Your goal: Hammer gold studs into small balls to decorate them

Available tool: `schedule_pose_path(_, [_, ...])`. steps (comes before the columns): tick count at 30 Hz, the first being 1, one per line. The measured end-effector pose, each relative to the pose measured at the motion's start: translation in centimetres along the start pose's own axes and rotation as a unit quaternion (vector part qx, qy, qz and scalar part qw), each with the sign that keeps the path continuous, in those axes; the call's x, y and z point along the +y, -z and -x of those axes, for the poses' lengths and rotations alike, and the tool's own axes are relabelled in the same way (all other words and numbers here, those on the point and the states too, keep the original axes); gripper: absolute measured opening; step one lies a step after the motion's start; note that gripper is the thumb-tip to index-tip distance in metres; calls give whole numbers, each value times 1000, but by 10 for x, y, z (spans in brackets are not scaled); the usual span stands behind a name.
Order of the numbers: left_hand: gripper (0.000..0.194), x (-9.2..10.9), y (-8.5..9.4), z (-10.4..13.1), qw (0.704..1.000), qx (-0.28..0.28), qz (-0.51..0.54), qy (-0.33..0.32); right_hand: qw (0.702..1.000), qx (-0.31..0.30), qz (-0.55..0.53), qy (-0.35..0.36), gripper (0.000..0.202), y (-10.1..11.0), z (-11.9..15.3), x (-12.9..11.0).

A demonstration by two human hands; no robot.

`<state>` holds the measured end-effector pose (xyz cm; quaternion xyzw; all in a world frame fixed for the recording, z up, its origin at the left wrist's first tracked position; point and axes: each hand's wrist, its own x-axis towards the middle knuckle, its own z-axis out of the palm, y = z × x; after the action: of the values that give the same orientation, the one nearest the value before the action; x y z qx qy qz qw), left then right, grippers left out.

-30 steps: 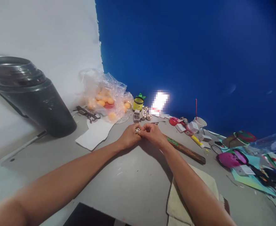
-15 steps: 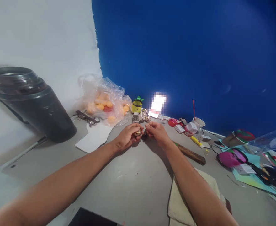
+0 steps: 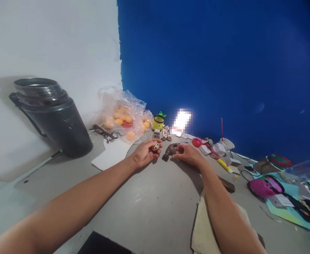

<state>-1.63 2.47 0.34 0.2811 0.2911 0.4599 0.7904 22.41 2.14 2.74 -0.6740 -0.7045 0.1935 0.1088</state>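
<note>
Left hand [image 3: 143, 153] curled around gold ball [image 3: 156, 146], right hand [image 3: 190, 154] half-curled against hammer [image 3: 170, 151].

It looks like a craft work corner, because the grey table [image 3: 144, 201] bears a claw hammer [image 3: 172, 150] at frame centre and a yellow tube [image 3: 224, 165] at right.

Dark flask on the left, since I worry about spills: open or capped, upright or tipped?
Open and upright: the flask shows a bare mouth with no lid and stands on its base. Fill level: cannot tell.
</note>
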Motion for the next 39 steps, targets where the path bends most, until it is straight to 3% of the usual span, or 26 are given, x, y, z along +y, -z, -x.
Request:
schedule_pose_path(3, [24,2,0,0,1000,3,8,-6,999,-21,41,-1,32,-4,-1,0])
schedule_pose_path(7, [46,1,1,0,997,-8,-64,-44,998,6,53,37,22,-8,0,-4])
schedule_pose_path(9, [52,-2,3,-1,989,8,-133,-63,993,60,70,77,18,-8,1,-8])
schedule_pose_path(13, [52,-7,8,-4,971,16,-222,-90,956,243,100,128,5,-3,4,-19])
schedule_pose_path(15, [48,-10,9,-5,965,6,-240,-106,932,318,101,140,14,-3,6,-25])
schedule_pose_path(17, [43,-12,9,-5,961,5,-249,-124,916,353,105,158,22,-6,8,-30])
schedule_pose_path(22, [40,-13,8,-5,961,-4,-249,-124,906,343,157,191,17,-16,12,-40])
schedule_pose_path(26, [47,-12,7,-4,962,4,-244,-126,887,388,165,188,18,-14,14,-41])
schedule_pose_path(31, [40,-14,6,-3,962,3,-246,-121,906,338,173,185,15,-9,16,-42])
schedule_pose_path(36, [41,-16,6,-3,957,21,-258,-128,910,351,143,166,26,-7,16,-41])
schedule_pose_path(39, [40,-16,7,-3,961,19,-244,-129,913,330,157,180,21,-11,15,-41])
